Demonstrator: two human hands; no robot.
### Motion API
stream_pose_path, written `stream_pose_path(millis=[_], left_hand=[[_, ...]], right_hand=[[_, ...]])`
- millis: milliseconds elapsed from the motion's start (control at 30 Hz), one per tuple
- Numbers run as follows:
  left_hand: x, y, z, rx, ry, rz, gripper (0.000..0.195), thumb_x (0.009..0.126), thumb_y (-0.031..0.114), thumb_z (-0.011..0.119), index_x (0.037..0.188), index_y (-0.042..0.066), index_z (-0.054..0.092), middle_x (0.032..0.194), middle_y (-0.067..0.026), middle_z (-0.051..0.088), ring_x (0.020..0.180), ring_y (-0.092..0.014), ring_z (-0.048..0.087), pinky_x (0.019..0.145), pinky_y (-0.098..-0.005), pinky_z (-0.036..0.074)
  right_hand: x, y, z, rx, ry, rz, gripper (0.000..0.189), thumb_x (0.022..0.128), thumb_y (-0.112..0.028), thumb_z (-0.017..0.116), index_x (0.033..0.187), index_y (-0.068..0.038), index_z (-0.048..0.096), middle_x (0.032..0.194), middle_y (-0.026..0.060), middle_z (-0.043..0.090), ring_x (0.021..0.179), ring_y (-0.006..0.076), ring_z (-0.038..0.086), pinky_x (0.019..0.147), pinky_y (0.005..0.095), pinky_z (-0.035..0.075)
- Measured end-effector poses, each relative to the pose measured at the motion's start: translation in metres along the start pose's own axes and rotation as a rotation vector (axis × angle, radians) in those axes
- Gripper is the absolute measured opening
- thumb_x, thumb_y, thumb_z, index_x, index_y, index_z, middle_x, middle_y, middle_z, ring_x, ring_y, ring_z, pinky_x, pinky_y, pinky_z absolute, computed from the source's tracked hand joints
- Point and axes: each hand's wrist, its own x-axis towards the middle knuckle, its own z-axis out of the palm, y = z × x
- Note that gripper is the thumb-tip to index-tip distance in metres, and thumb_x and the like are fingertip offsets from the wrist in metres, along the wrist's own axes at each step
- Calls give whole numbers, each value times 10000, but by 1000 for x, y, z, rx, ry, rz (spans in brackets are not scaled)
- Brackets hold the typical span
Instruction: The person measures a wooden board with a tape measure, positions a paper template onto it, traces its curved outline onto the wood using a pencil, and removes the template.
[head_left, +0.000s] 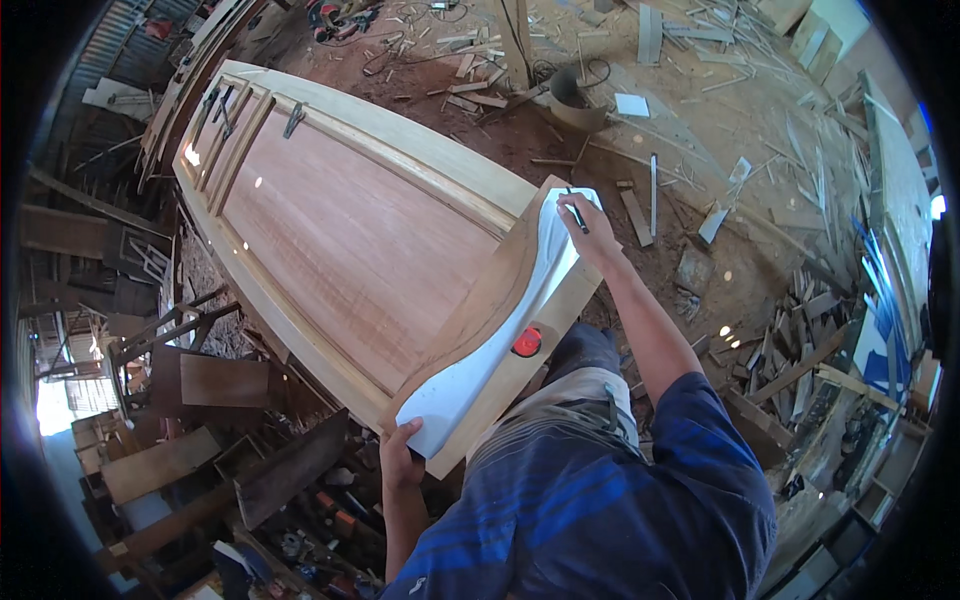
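A curved white template (480, 367) lies along a wooden board (465, 319) placed across one end of a panelled wooden door (360, 232). My left hand (401, 454) grips the template's lower-left end, thumb on top and the other fingers hidden beneath. Between the fingers of my right hand (591, 229) is a dark pencil or pen (577, 212), held over the template's far end. Whether its tip touches the surface is hidden. Drawn curved lines show on the board beside the template's wavy edge. A red round object (526, 342) rests near the template's straight edge.
Dark metal clamps or tools (294, 120) lie on the door's far part. Offcuts (480, 90) litter the dirt floor around a wooden post (512, 41). Boards (292, 472) and tools crowd the lower left. Scrap wood (795, 345) is piled at right.
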Motion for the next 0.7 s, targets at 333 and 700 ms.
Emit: stream_pose_path(millis=[333, 700], left_hand=[[0, -12, -1, -69, 66, -41, 493, 887, -3, 711, 1372, -29, 623, 1196, -139, 730, 1076, -277, 731, 939, -410, 596], [5, -19, -9, -113, 53, -16, 488, 895, 18, 721, 1372, -30, 630, 1202, -120, 735, 1083, -264, 731, 948, -396, 592]], right_hand=[[32, 17, 13, -395, -68, 261, 804, 907, -490, 828, 1554, -170, 472, 1633, 174, 494, 1579, 452, 337, 1274, 613, 255], [0, 44, -4, -150, 281, 260, 514, 939, -315, 847, 1301, -47, 600, 1178, 140, 742, 1099, 326, 726, 928, 423, 565]])
